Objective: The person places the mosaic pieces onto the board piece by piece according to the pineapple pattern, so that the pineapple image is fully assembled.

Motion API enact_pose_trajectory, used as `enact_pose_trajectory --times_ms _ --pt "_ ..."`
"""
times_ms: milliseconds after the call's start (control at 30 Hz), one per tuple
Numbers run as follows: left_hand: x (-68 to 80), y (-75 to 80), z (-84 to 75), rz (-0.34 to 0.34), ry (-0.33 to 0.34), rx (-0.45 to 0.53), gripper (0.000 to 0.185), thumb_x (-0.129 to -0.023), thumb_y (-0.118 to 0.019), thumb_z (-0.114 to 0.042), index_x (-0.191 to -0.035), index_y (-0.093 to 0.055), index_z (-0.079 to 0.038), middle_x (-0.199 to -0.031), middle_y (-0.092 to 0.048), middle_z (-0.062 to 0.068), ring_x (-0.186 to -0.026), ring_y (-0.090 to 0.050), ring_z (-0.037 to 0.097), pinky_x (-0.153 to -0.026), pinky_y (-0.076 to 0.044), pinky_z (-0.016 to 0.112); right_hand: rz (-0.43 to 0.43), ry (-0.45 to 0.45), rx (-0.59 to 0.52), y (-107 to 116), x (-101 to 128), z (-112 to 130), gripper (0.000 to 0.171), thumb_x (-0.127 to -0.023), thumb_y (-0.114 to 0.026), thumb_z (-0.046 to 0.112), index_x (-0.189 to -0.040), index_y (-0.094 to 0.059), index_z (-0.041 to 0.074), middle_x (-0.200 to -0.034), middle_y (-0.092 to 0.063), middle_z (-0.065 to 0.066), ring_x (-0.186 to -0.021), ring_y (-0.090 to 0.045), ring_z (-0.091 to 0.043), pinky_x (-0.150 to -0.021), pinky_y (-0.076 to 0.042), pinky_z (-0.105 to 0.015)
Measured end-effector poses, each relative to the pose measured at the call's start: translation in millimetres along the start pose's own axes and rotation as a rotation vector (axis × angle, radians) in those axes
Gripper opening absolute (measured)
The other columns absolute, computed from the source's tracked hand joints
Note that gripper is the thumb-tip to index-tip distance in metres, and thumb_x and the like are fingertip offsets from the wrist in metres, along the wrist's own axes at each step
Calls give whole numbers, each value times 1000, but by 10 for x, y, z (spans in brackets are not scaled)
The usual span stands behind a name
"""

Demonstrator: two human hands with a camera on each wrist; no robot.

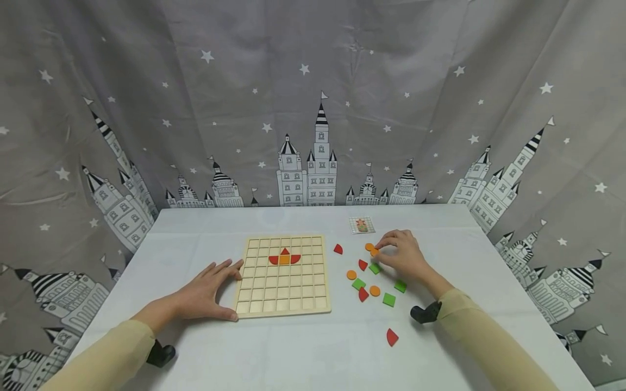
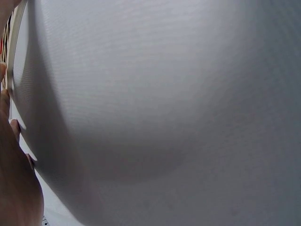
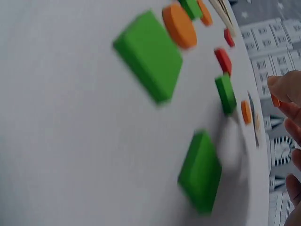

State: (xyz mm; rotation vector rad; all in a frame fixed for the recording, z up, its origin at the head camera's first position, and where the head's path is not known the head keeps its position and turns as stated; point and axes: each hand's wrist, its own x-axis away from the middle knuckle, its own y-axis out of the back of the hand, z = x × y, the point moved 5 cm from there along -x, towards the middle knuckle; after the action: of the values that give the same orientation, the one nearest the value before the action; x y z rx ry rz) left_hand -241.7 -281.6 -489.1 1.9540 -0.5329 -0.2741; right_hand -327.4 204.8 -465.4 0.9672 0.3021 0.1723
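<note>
A light wooden grid board (image 1: 283, 286) lies on the table. In its upper half an orange square (image 1: 285, 260) sits with a red triangle (image 1: 286, 251) above it and red quarter-circles on both sides. My left hand (image 1: 207, 292) spreads along the board's left edge, thumb at the near corner and fingertips touching the side; only part of it shows in the left wrist view. To the right of the board, my right hand (image 1: 402, 256) pinches an orange disc (image 3: 275, 100) between thumb and fingertip. Another orange disc (image 1: 369, 247) lies just beyond those fingertips.
Around the right hand lie several loose flat pieces: green squares (image 1: 389, 300), orange discs (image 1: 375, 291) and red quarter-circles (image 1: 363, 294). One red quarter-circle (image 1: 392, 337) lies nearer the front. A small pattern card (image 1: 362, 225) is at the back, before a grey castle-print curtain (image 1: 391, 108).
</note>
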Motion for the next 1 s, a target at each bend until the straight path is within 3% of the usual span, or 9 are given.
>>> enact_pose_trajectory --times_ms 533,600,700,1000 --pt "-29 3 19 16 26 -1 92 -63 -76 -83 -128 -51 -22 -167 -29 8 -153 -20 41 -124 -8 62 107 173 -113 -525 -296 892 9 -86 -80 28 -95 -77 28 -116 -60 7 -119 -46 -24 -109 -37 -51" --pt "-27 2 18 19 33 2 92 -63 -76 -82 -128 -51 -23 -167 -29 8 -153 -19 41 -124 -8 62 124 191 -106 -622 -317 977 9 -87 -80 32 -96 -77 31 -116 -60 10 -114 -45 -20 -102 -40 -46" --pt "-22 3 20 17 35 1 92 -63 -76 -82 -128 -51 -23 -167 -29 8 -153 -20 40 -124 -7 62 143 219 -98 -762 -344 1116 11 -87 -81 38 -96 -76 33 -117 -60 12 -115 -44 -17 -103 -39 -43" --pt "0 -17 34 20 40 3 91 -63 -76 -83 -128 -50 -24 -167 -29 7 -153 -19 40 -124 -7 61 191 308 -19 -1130 -401 1517 16 -89 -79 42 -98 -79 28 -119 -61 10 -117 -46 -16 -100 -40 -38"
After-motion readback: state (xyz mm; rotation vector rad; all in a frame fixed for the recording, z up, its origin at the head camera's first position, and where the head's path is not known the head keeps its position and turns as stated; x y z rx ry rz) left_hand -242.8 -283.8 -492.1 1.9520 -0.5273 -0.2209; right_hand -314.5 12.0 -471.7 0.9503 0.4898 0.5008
